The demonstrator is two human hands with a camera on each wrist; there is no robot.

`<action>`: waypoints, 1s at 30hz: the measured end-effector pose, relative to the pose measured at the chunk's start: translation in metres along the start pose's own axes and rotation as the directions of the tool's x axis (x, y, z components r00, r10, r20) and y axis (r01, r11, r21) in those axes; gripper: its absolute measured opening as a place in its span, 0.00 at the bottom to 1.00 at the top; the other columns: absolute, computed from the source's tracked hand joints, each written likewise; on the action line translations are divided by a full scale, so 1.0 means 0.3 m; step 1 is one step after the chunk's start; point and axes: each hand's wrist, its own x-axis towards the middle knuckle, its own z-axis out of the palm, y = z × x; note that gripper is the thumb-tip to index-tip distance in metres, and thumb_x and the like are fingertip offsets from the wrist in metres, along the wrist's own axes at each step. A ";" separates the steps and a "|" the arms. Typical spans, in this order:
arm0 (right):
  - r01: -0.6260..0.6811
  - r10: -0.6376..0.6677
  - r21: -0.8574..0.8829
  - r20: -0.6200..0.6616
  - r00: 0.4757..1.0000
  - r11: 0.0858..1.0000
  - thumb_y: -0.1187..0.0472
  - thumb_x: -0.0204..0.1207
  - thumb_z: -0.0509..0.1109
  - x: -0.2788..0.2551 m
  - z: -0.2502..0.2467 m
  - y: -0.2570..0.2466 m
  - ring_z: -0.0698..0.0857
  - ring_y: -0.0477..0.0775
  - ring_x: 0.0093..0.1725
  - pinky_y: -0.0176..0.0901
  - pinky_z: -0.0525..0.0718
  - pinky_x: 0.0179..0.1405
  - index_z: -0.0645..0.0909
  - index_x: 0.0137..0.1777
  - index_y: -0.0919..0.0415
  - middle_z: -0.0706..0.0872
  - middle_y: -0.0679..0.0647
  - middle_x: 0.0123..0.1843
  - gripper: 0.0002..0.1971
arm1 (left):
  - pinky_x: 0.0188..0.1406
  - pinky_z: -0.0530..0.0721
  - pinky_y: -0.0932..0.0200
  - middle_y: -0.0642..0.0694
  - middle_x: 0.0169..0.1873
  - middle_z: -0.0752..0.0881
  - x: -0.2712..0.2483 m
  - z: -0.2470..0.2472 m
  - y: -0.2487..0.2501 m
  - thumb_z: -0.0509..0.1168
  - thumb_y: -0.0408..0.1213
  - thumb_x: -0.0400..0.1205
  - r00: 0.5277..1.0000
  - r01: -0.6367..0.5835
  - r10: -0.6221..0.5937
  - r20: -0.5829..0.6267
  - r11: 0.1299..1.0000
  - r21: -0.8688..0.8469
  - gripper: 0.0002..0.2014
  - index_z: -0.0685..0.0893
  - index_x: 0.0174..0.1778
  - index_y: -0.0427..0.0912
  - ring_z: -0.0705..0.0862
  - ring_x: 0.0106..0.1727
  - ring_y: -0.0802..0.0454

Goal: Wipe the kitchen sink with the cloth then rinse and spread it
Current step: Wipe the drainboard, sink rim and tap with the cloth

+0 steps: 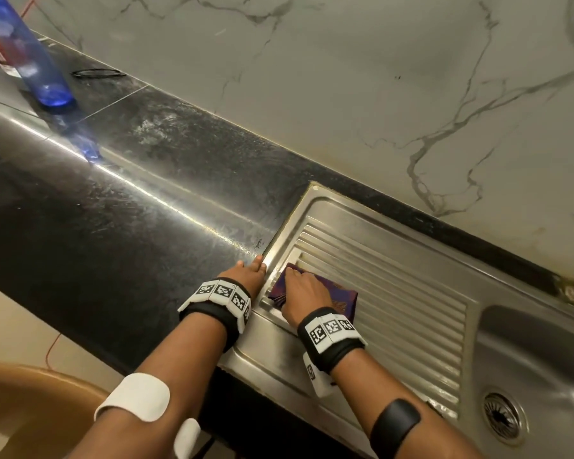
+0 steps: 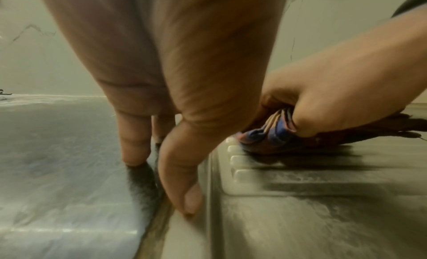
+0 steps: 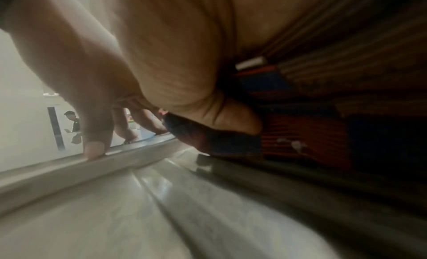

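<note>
A: Where's the cloth [image 1: 340,298]?

B: Folded, on the ribbed drainboard [image 1: 395,276] at its 9 o'clock end. The right hand [image 1: 304,294] presses down on it, thumb and fingers curled round its edge.

A: And the left hand [image 1: 249,274]?

B: Holding nothing; straight fingers propped where the bench [image 1: 113,210] meets the sink [image 1: 544,376] rim, at 9 o'clock of the cloth.

A: How far along?

B: Early, I'd judge: wiping is under way on the drainboard. The basin at 3 o'clock, the rinse and the spreading all look left to do.

No legible text or labels.
</note>
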 end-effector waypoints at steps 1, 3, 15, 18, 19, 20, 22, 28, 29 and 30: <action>-0.005 0.005 -0.019 -0.005 1.000 1.000 0.61 0.72 0.73 0.001 -0.006 -0.004 0.79 0.63 0.62 0.52 0.79 0.60 0.71 0.67 0.64 0.81 0.62 0.63 0.24 | 0.79 0.63 0.37 0.47 0.84 0.41 0.007 0.001 0.000 0.60 0.27 0.83 1.000 0.004 -0.004 -0.004 1.000 0.006 0.38 0.46 0.85 0.42 0.50 0.84 0.35; 0.004 -0.004 -0.055 -0.003 1.000 0.998 0.60 0.72 0.74 -0.005 -0.008 -0.012 0.78 0.64 0.63 0.53 0.78 0.61 0.71 0.67 0.65 0.80 0.62 0.63 0.26 | 0.79 0.63 0.37 0.45 0.84 0.43 0.028 0.011 -0.004 0.56 0.30 0.85 0.999 0.030 -0.030 0.015 0.999 -0.036 0.35 0.45 0.85 0.44 0.51 0.84 0.35; 0.026 -0.029 -0.049 -0.064 0.998 0.998 0.55 0.74 0.71 -0.001 0.009 -0.005 0.74 0.62 0.65 0.51 0.78 0.62 0.72 0.68 0.64 0.77 0.60 0.66 0.25 | 0.78 0.64 0.36 0.47 0.84 0.42 0.043 0.029 0.010 0.62 0.32 0.83 1.000 0.029 -0.028 -0.011 0.999 0.045 0.38 0.46 0.84 0.41 0.50 0.83 0.33; -0.020 0.016 -0.048 -0.091 0.996 0.999 0.55 0.73 0.69 0.000 0.034 -0.011 0.72 0.62 0.66 0.52 0.76 0.64 0.73 0.68 0.63 0.76 0.59 0.68 0.25 | 0.77 0.65 0.36 0.47 0.84 0.42 0.053 0.038 0.001 0.62 0.32 0.83 0.999 0.025 -0.024 -0.022 0.999 0.041 0.38 0.46 0.84 0.42 0.51 0.83 0.33; -0.038 0.032 -0.059 -0.100 0.994 0.998 0.54 0.72 0.69 -0.003 0.039 -0.013 0.72 0.62 0.66 0.52 0.75 0.65 0.73 0.68 0.63 0.75 0.59 0.68 0.26 | 0.77 0.66 0.36 0.48 0.84 0.42 0.056 0.043 0.001 0.62 0.32 0.83 0.999 0.025 -0.024 -0.028 0.999 0.040 0.38 0.47 0.84 0.43 0.51 0.83 0.33; -0.056 0.048 -0.072 -0.110 0.993 0.996 0.53 0.71 0.69 -0.006 0.046 -0.013 0.71 0.62 0.66 0.53 0.75 0.65 0.72 0.69 0.62 0.74 0.59 0.68 0.27 | 0.77 0.66 0.35 0.48 0.84 0.42 0.056 0.045 0.001 0.62 0.32 0.83 0.999 0.027 -0.026 -0.031 0.999 0.042 0.38 0.47 0.84 0.43 0.51 0.83 0.33; -0.092 0.084 -0.066 -0.111 0.990 0.994 0.50 0.69 0.70 -0.011 0.061 -0.011 0.70 0.63 0.66 0.54 0.74 0.65 0.70 0.70 0.60 0.72 0.60 0.68 0.30 | 0.77 0.66 0.35 0.48 0.84 0.42 0.057 0.048 0.003 0.62 0.32 0.83 0.999 0.033 -0.031 -0.029 0.999 0.041 0.38 0.47 0.84 0.43 0.51 0.83 0.33; -0.051 0.047 -0.040 -0.093 0.995 0.998 0.52 0.71 0.69 0.019 0.044 0.011 0.74 0.62 0.65 0.53 0.76 0.63 0.70 0.70 0.62 0.76 0.61 0.66 0.29 | 0.77 0.64 0.34 0.49 0.84 0.40 0.060 0.048 0.003 0.62 0.32 0.83 0.999 0.035 -0.035 -0.019 0.999 0.014 0.39 0.46 0.84 0.44 0.49 0.83 0.33; -0.034 0.030 -0.048 -0.093 0.995 0.998 0.52 0.72 0.68 0.027 0.036 0.012 0.75 0.62 0.65 0.52 0.76 0.63 0.71 0.70 0.63 0.77 0.61 0.66 0.27 | 0.77 0.64 0.34 0.49 0.84 0.39 0.060 0.047 0.004 0.63 0.32 0.83 0.999 0.033 -0.033 -0.014 0.999 0.010 0.39 0.45 0.84 0.44 0.49 0.83 0.34; -0.018 0.012 -0.058 -0.093 0.996 0.998 0.52 0.73 0.68 0.034 0.031 0.014 0.75 0.62 0.65 0.52 0.76 0.63 0.72 0.69 0.64 0.78 0.61 0.66 0.26 | 0.78 0.63 0.34 0.50 0.84 0.39 0.059 0.045 0.003 0.62 0.32 0.83 0.999 0.033 -0.033 -0.006 0.999 0.004 0.39 0.45 0.84 0.44 0.48 0.84 0.34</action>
